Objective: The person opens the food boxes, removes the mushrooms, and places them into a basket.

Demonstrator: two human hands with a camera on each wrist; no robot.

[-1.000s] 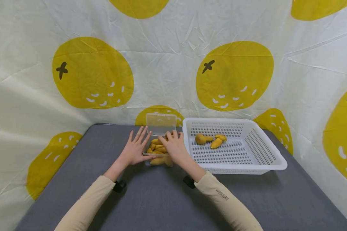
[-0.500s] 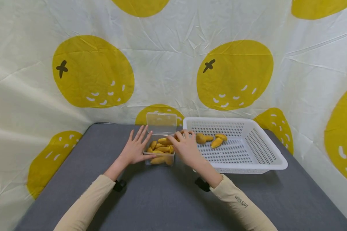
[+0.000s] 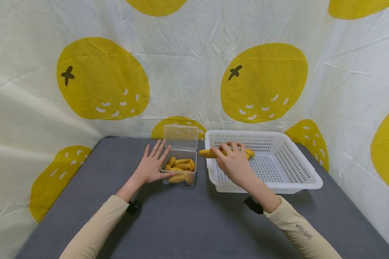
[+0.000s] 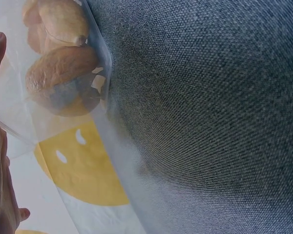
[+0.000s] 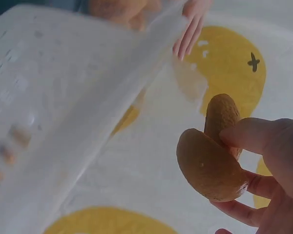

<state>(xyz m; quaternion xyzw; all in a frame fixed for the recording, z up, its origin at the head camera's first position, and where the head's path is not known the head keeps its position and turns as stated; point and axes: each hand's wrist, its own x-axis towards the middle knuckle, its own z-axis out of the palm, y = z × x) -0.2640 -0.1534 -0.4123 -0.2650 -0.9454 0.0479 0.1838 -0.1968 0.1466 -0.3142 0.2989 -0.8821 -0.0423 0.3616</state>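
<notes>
My right hand pinches a yellow-brown mushroom over the left part of the white basket. In the right wrist view the mushroom's rounded cap and stem show between thumb and fingers. Straight fingers spread, my left hand lies at the left side of a clear plastic box, its thumb along the front rim. Several mushrooms lie in the box, also visible through its wall in the left wrist view. Behind my right hand, mushrooms in the basket are partly hidden.
The box's hinged clear lid stands raised at the back. Box and basket stand side by side on a dark grey tabletop. A white cloth with yellow fruit prints hangs behind and at the sides.
My right hand has lifted a mushroom out of the clear box and carried it right, over the basket. My left hand has stayed at the box.
</notes>
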